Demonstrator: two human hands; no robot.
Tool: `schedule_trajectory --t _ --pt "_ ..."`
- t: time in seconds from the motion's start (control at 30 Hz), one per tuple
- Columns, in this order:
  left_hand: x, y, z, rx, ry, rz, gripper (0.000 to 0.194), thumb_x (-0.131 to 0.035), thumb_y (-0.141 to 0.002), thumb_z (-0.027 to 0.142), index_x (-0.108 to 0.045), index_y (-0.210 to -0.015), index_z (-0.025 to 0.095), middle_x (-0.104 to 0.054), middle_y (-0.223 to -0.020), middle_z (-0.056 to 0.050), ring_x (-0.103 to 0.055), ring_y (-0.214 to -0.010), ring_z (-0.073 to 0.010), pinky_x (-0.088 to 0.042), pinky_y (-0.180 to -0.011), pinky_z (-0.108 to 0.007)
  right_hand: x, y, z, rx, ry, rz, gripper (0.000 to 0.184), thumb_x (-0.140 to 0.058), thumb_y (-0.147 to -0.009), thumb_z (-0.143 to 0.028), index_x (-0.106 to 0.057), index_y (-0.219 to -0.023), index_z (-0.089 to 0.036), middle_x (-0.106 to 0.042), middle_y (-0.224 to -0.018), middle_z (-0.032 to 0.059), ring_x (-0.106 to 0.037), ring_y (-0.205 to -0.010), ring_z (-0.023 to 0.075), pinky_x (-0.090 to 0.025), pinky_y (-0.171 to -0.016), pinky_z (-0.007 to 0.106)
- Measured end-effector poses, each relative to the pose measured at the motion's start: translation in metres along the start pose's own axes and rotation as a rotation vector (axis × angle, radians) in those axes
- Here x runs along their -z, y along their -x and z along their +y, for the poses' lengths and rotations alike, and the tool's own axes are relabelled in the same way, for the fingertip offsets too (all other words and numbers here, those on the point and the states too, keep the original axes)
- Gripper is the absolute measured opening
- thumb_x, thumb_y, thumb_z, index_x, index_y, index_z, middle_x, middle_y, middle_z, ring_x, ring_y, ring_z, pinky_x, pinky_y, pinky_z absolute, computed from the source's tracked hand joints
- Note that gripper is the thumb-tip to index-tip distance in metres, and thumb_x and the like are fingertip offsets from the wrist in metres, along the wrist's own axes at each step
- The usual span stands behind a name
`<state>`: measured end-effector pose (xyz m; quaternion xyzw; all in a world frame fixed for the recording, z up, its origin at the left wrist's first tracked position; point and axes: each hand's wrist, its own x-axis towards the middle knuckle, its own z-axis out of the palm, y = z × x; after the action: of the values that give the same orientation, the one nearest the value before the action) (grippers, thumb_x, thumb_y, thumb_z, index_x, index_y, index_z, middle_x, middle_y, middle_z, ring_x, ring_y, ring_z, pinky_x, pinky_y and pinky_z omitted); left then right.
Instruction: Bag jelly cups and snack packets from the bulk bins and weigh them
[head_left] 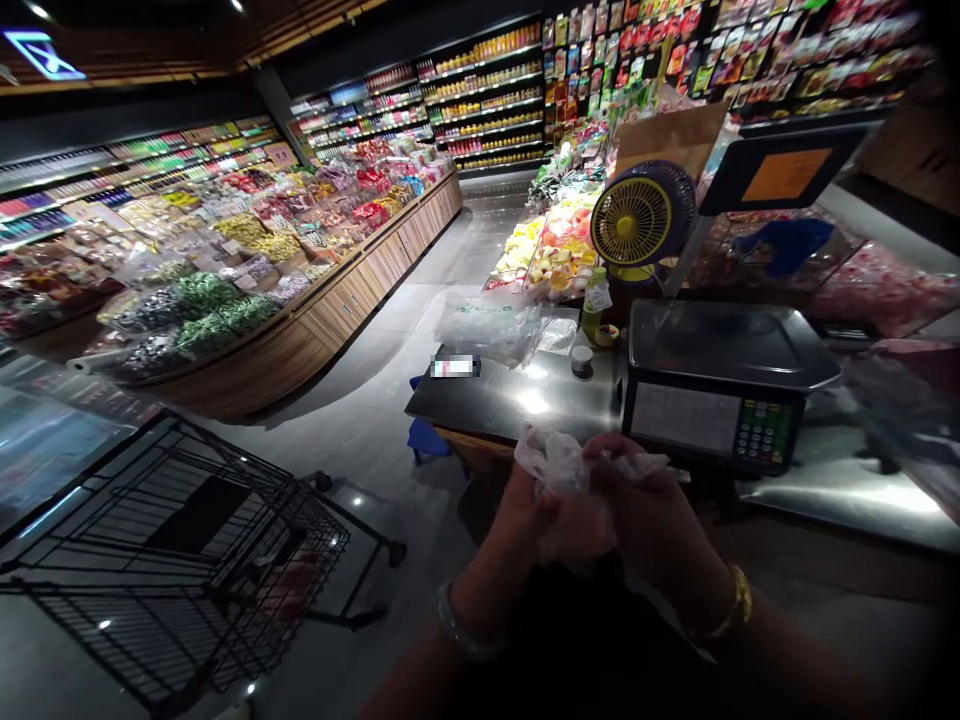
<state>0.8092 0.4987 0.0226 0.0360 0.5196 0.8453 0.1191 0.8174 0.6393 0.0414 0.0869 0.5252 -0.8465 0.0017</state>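
Note:
Both of my hands are in front of me at the near edge of a metal counter (517,395). A thin translucent plastic bag (555,455) is bunched up between them. My left hand (529,510), with a pale bangle at the wrist, grips one side of the bag's gathered top. My right hand (637,505), with a gold bracelet, pinches the other side, and a twisted end sticks out to the right. The lower part of the bag hangs below my fingers and looks pinkish; its contents are too dim to make out. A black weighing scale (720,385) stands just beyond my right hand.
A yellow-rimmed fan (634,220), a bottle (596,300) and a small jar (581,362) stand on the counter. Clear plastic bags (487,325) lie at its far left. A black shopping cart (199,515) is at lower left. Produce fills a wooden display (360,290) beyond.

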Motion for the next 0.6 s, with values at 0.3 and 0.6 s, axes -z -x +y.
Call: schedule_trajectory --t 0.3,0.6 --pt "0.013 -0.008 0.023 -0.050 0.317 0.031 0.029 -0.073 -0.081 0.038 -0.074 -0.106 0.024 -0.066 -0.134 -0.008 -0.054 -0.130 -0.0301 -0.042 -0.110 -0.046 0.000 -0.016 -0.004 -0.082 0.119 -0.067 0.036 -0.061 -0.089 -0.052 -0.074 -0.106 -0.023 -0.076 -0.103 0.0088 -0.071 -0.097 0.0282 -0.056 -0.092 0.044" --pt "0.015 -0.041 0.075 -0.081 0.585 0.143 0.023 -0.057 -0.092 0.026 -0.055 -0.070 0.020 -0.056 -0.056 0.005 -0.060 -0.062 -0.0113 -0.049 -0.099 -0.037 0.028 -0.061 -0.017 -0.007 -0.005 -0.436 0.024 -0.069 -0.084 -0.042 -0.057 -0.073 -0.025 -0.069 -0.084 0.0029 -0.062 -0.075 0.0200 -0.051 -0.064 0.033"
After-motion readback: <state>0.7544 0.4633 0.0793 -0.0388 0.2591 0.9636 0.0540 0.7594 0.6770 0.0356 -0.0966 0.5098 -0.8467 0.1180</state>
